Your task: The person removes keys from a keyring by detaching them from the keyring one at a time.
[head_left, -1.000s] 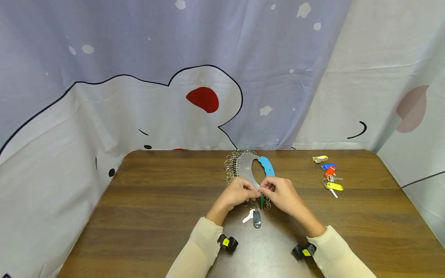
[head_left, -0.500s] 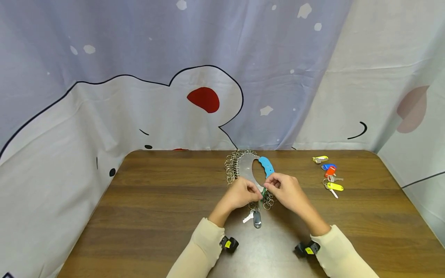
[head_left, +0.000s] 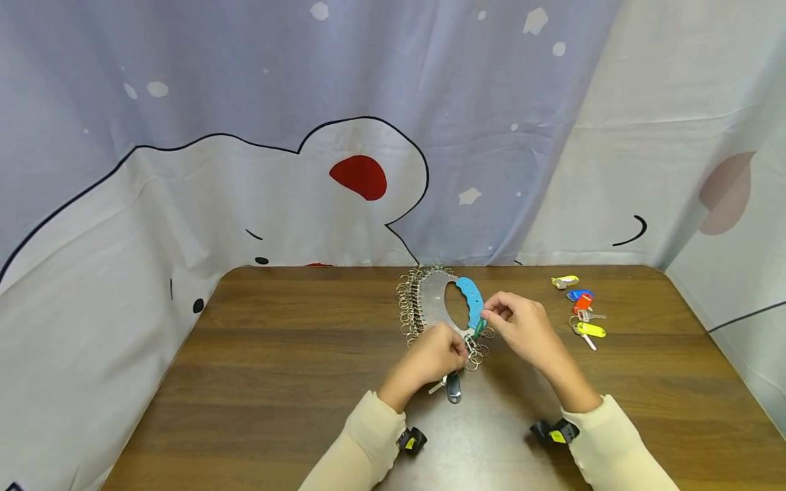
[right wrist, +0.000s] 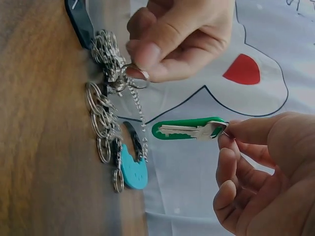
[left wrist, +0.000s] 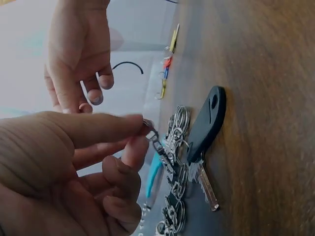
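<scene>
A crescent-shaped metal key holder (head_left: 433, 298) with a blue handle (head_left: 471, 299) lies mid-table, its outer edge lined with small clasps and split rings. My left hand (head_left: 434, 354) is at its near end, thumb and forefinger pinching a split ring (right wrist: 143, 84) that hangs on a clasp. My right hand (head_left: 520, 329), beside the handle, pinches the small ring of a green key tag (right wrist: 172, 129). A silver key (right wrist: 189, 132) hangs with that tag. Below my left hand lies a dark grey key tag (head_left: 454, 389) with a key (left wrist: 208, 189).
Toward the right back of the table (head_left: 295, 382) lie several tagged keys: a yellow tag (head_left: 568, 279), a blue tag (head_left: 577, 294), a red tag (head_left: 583, 303) and another yellow tag (head_left: 591, 330). A printed curtain (head_left: 258, 198) hangs behind the table.
The hands have drawn apart. My right hand has moved right and up with the green tag, away from my left hand. My left hand has turned and shifted slightly right.
</scene>
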`<state>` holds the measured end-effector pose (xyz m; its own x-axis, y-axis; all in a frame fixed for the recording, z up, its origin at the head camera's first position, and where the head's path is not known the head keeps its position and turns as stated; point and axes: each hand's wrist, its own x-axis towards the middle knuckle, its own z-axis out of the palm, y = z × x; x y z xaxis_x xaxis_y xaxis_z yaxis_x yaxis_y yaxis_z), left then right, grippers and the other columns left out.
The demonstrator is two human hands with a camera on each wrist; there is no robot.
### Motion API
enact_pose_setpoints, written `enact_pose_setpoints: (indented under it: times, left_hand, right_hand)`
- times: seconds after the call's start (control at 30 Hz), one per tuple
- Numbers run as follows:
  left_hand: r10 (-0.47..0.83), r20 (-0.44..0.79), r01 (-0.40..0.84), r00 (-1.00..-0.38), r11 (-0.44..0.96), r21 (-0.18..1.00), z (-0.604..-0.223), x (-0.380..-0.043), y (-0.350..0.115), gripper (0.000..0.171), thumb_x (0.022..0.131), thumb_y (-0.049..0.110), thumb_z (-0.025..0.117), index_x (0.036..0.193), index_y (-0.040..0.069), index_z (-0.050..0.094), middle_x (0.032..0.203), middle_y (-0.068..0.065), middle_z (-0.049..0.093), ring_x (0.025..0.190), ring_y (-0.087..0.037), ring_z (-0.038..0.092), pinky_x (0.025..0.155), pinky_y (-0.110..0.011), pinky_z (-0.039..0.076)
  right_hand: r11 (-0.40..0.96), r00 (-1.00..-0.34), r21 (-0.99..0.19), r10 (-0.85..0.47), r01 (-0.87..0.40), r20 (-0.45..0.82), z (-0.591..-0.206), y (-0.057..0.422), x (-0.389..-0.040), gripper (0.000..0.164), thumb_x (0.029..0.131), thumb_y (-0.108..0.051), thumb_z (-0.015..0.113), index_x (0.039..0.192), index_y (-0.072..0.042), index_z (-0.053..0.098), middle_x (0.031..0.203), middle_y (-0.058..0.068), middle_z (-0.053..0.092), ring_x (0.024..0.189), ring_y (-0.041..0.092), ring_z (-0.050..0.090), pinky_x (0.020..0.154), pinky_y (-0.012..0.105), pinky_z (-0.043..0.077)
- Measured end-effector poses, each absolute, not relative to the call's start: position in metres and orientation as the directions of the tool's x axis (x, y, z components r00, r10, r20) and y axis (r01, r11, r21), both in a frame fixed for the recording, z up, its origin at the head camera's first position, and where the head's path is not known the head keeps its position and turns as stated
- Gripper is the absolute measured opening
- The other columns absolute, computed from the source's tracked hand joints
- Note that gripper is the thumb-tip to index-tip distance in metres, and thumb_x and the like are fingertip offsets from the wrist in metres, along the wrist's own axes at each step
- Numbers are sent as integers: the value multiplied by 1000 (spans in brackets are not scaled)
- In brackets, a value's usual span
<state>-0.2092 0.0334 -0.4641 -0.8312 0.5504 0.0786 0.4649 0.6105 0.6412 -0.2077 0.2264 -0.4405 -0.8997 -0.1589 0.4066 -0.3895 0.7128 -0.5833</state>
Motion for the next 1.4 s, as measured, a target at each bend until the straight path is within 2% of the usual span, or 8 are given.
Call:
enact_pose_setpoints:
  times: [0.13, 0.3, 0.57, 0.7, 1.0, 1.27, 1.4]
  left_hand:
    - [549, 87, 489, -831, 649, 583, -463, -206, 33, 9, 74, 8, 76, 67, 14, 77, 58, 11, 65, 61, -4, 52, 61, -20, 44]
    - [556, 106, 513, -824, 654, 556, -460, -206, 30, 10, 74, 9, 76, 66, 15, 76, 58, 11, 66, 59, -4, 52, 59, -19, 44]
    - [531, 127, 486, -838, 619, 617, -444, -209, 19, 4, 79, 14, 76, 76, 13, 74, 65, 7, 67, 58, -1, 55, 56, -18, 45]
    - [530, 151, 503, -834, 619, 603, -438, -211, 12, 9, 82, 19, 74, 88, 12, 75, 78, 4, 70, 68, -5, 58, 63, -22, 48]
    - [591, 254, 618, -766, 567, 544, -437, -217, -14, 27, 88, 26, 69, 111, 12, 70, 109, -2, 71, 95, -19, 65, 83, -31, 53]
    - [581, 304, 650, -755, 607, 457, -439, -215, -37, 41, 89, 41, 66, 122, 18, 66, 134, -6, 58, 125, -24, 50, 105, -49, 41]
    - [586, 314, 663, -747, 619, 421, -441, -212, -49, 50, 88, 46, 65, 130, 19, 61, 142, -6, 51, 130, -25, 45, 107, -48, 40]
  right_hand:
    - [716, -897, -580, -154, -390, 414, -440, 229, -210, 5, 86, -14, 72, 84, -12, 68, 72, 0, 66, 65, 14, 59, 58, 35, 50]
    - [719, -894, -575, -148, -391, 424, -438, 232, -211, 5, 86, -14, 71, 84, -11, 69, 73, 1, 67, 64, 15, 58, 57, 35, 49]
    - [723, -886, -567, -135, -394, 443, -435, 240, -213, 6, 89, -15, 69, 85, -11, 69, 76, 3, 70, 68, 17, 60, 61, 38, 51]
    - [730, -888, -568, -118, -381, 444, -432, 246, -213, 6, 90, -16, 68, 86, -11, 68, 78, 4, 71, 69, 17, 61, 62, 39, 51]
    - [754, -880, -544, -94, -368, 466, -426, 268, -213, 6, 90, -17, 69, 88, -11, 68, 78, 6, 71, 69, 17, 60, 60, 34, 49]
    - [797, -881, -509, -60, -326, 470, -420, 302, -212, 6, 90, -21, 69, 88, -15, 69, 74, 3, 67, 65, 14, 52, 56, 30, 42]
    - [819, -895, -504, -26, -274, 444, -419, 327, -210, 7, 89, -22, 69, 89, -14, 70, 72, 2, 67, 60, 10, 53, 53, 29, 42]
